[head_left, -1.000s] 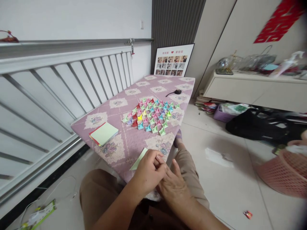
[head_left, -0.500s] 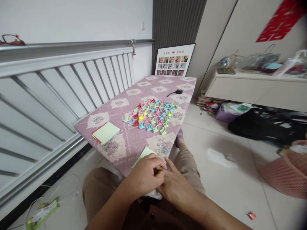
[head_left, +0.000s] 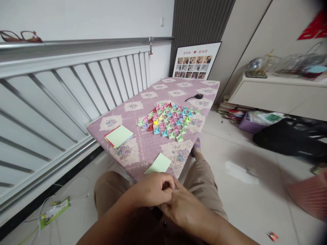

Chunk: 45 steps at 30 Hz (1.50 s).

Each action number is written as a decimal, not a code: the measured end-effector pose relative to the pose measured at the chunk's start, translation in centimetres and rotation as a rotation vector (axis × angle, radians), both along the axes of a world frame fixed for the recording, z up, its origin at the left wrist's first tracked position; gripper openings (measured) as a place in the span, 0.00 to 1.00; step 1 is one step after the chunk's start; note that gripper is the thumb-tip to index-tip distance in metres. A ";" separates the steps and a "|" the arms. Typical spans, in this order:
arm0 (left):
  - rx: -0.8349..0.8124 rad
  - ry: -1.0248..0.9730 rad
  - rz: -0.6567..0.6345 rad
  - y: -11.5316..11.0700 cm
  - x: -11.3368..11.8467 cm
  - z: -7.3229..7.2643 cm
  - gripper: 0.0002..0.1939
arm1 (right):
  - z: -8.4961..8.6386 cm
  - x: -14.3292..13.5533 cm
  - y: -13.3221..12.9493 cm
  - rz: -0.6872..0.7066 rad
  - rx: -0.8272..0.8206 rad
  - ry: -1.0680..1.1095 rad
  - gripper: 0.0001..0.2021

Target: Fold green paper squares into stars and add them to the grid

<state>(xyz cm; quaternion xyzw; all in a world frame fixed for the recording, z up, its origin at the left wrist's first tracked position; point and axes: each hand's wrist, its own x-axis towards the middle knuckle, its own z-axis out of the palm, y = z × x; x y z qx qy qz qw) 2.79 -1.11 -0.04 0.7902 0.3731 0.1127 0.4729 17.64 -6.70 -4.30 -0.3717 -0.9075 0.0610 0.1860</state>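
Observation:
My left hand [head_left: 157, 188] has its fingers curled and pressed against the back of my right hand [head_left: 184, 206], close to my lap at the near table corner. Whether anything is pinched between them is hidden. Most of my right hand's fingers disappear behind the left. Just beyond the hands, a pale green paper sheet [head_left: 160, 163] lies flat on the table. A stack of coloured paper [head_left: 119, 136], pale green on top, rests to the left. Farther in, many small folded paper pieces [head_left: 167, 119] in green, pink, blue, red and yellow stand in rows.
A purple patterned cloth covers the table [head_left: 143, 143]. A black object with a short cord [head_left: 198, 96] lies toward its far end. White railings [head_left: 89, 85] run along the left, with eyeglasses [head_left: 20, 36] on top. At right are a pink basket [head_left: 309, 197] and a black bag [head_left: 283, 139].
The view has shifted, so the table sits further right. My hands have drawn back slightly toward my body, uncovering more of the pale green sheet. They stay together.

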 end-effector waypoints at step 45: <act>0.693 0.358 0.270 2.5 -5.9 -12.0 0.12 | -8.1 -0.4 8.5 -0.304 -0.133 0.098 0.10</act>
